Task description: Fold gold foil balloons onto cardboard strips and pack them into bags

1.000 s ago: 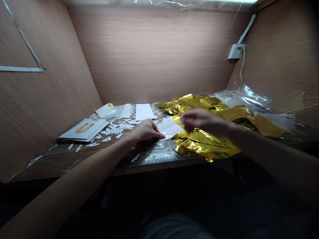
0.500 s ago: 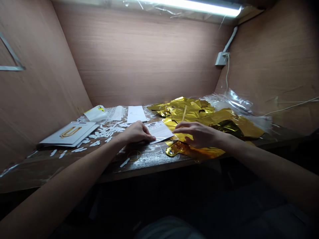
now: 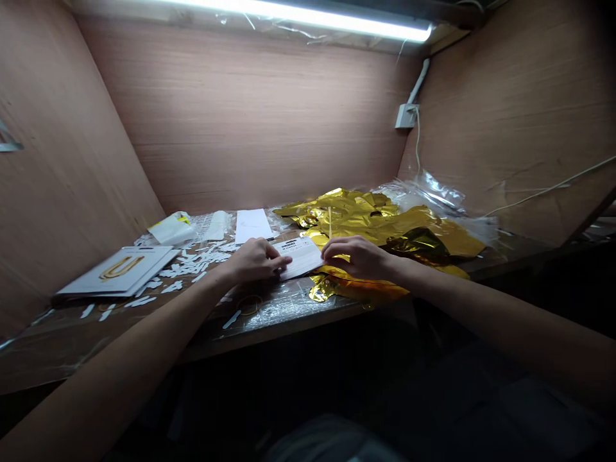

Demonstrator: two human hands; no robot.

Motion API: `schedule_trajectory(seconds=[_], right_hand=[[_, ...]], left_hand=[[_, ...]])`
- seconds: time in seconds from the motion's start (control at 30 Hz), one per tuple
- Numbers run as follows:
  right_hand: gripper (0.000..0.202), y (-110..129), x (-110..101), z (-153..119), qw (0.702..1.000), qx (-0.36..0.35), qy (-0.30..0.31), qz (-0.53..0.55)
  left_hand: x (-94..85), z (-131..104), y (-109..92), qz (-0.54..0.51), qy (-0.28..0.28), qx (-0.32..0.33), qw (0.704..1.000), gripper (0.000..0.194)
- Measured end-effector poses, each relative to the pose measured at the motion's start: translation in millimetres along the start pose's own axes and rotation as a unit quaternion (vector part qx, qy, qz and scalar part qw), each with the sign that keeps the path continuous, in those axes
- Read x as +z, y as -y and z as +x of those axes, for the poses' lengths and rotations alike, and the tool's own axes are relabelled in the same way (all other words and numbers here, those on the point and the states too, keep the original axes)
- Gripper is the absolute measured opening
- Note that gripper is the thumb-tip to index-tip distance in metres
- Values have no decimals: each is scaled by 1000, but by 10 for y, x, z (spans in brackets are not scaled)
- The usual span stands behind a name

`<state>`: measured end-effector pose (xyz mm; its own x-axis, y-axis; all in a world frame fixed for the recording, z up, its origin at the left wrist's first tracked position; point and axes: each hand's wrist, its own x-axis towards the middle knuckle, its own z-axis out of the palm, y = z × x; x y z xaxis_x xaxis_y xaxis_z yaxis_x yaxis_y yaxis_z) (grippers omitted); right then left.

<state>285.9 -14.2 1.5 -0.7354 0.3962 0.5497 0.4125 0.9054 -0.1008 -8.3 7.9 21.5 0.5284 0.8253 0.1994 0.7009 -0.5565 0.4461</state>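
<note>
Card (image 3: 301, 258) sits over the bench (image 3: 282, 311), left end clamped in the left hand (image 3: 255, 260); right hand (image 3: 359, 256), blurred over the foil (image 3: 368, 218) a second ago, now has fingertips at the card's right edge, pinching or not I cannot tell, so both hands attend it.

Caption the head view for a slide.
Left hand grips a white card, right hand at its edge, beside gold foil.

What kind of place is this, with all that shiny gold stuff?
It looks like a small workspace, maybe for packing: a workbench between wooden walls, heaped with gold foil, clear plastic and cards picturing a golden U.
</note>
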Motion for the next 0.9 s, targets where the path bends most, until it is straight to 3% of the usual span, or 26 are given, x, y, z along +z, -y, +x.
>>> schedule_trajectory(seconds=[0.07,0.17,0.27,0.37,0.5,0.57,0.67,0.77,0.83,0.9], right_hand=[[12,-19,9,53,999,44,-17,8],[7,-47,15,129,994,105,9,21],[7,-94,24,189,984,163,33,56],[7,-172,40,234,970,209,46,112],[20,-295,66,224,965,222,68,125],[21,-386,81,196,965,223,72,115],[16,-467,75,218,967,218,88,94],[8,-133,22,345,984,158,74,30],[14,428,35,426,997,59,49,30],[17,1156,143,458,992,-31,56,106]], left_hand=[[-11,-42,-77,7,5,89,996,51],[16,-100,-171,22,22,170,985,34],[77,-100,-148,58,6,163,985,19],[126,-44,-33,62,0,155,986,16],[145,-4,85,43,-11,160,986,14],[143,-6,117,-18,9,138,990,21],[131,-11,147,-58,38,157,985,13],[115,-19,137,-64,42,175,982,17],[104,-28,119,-53,47,189,979,24],[97,-38,107,-42,51,200,978,31]])
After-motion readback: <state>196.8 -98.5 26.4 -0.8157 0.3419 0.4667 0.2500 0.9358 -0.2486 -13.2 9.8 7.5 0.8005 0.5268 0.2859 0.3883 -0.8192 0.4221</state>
